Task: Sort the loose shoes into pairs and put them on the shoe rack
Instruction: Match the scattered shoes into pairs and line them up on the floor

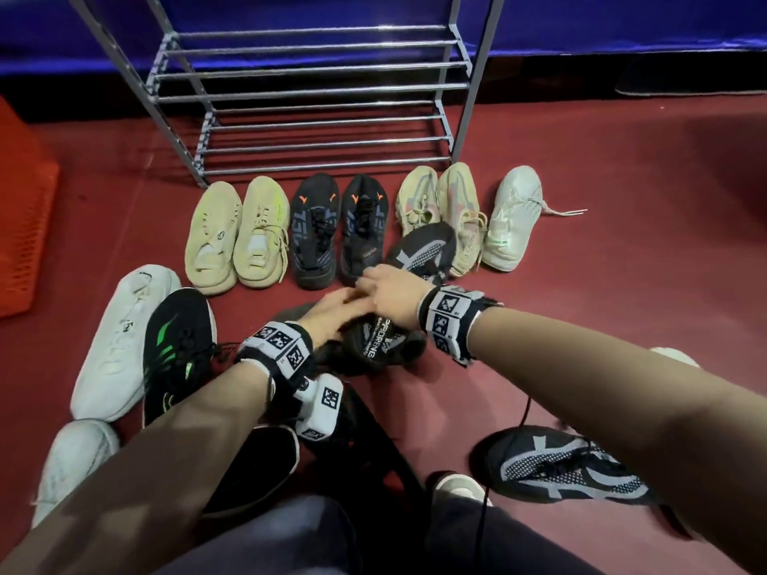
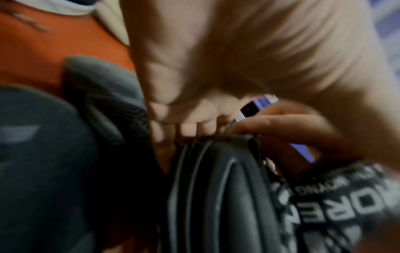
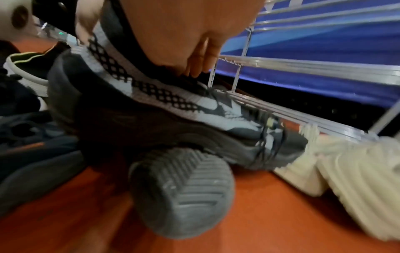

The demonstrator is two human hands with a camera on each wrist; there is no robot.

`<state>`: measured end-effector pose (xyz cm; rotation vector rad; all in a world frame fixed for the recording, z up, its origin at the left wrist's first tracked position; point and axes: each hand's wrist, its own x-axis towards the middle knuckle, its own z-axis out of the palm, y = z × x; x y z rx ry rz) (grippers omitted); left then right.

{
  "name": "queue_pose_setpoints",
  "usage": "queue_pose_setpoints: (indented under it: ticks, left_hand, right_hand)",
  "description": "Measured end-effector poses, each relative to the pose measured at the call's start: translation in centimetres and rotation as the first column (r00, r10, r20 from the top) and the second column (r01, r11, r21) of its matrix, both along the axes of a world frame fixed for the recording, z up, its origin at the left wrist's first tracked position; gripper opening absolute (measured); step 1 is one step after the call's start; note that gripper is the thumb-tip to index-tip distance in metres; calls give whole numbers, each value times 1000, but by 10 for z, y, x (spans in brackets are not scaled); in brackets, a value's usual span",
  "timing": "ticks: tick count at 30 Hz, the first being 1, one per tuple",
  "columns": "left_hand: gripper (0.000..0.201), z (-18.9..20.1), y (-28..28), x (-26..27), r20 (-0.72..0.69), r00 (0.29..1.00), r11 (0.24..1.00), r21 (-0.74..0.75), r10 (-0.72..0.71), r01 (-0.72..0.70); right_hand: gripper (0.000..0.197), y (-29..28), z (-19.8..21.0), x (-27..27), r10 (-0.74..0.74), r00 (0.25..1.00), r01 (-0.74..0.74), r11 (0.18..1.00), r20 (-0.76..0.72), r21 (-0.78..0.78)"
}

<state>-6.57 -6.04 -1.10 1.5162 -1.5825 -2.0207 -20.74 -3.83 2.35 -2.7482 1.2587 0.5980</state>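
Observation:
The grey metal shoe rack (image 1: 315,93) stands empty at the back. In front of it runs a row of shoes: a cream pair (image 1: 236,234), a black pair with orange marks (image 1: 336,230), a beige pair (image 1: 440,209) and one white shoe (image 1: 512,217). My right hand (image 1: 386,288) grips a black-and-grey knit shoe (image 1: 421,249) by its collar, fingers (image 3: 194,68) hooked inside, the shoe (image 3: 162,95) tilted above the floor. My left hand (image 1: 332,311) holds a black shoe with white lettering (image 1: 382,342) at its edge, seen blurred in the left wrist view (image 2: 227,196).
Loose on the red floor lie a white shoe (image 1: 124,342), a black shoe with green stripes (image 1: 178,350), another white shoe (image 1: 70,462), a plain black shoe (image 1: 257,471) and a second black-and-grey knit shoe (image 1: 572,471). An orange crate (image 1: 20,226) stands at the left.

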Motion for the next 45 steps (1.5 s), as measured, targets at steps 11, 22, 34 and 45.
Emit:
queue_pose_setpoints:
  ticks: [11,22,34,45]
  left_hand:
    - [86,-50,17,30,108,986,992,16,-128,127]
    - [91,-37,7,15,-92,992,996,-4,83,-84]
    - [75,-47,43,-44,-61,979,979,-64,-196,192]
    - [73,-46,55,-68,-79,966,969,-43,-247,244]
  right_hand:
    - [33,15,-42,-12,-528,581,636,769,620,58]
    - [33,23,-48,-78,-892,362,854,434,270,288]
    - [40,80,-50,-111,-899,434,846,385,-56,370]
    - [122,139,-80,-126,-386,757,654,454,-528,605]
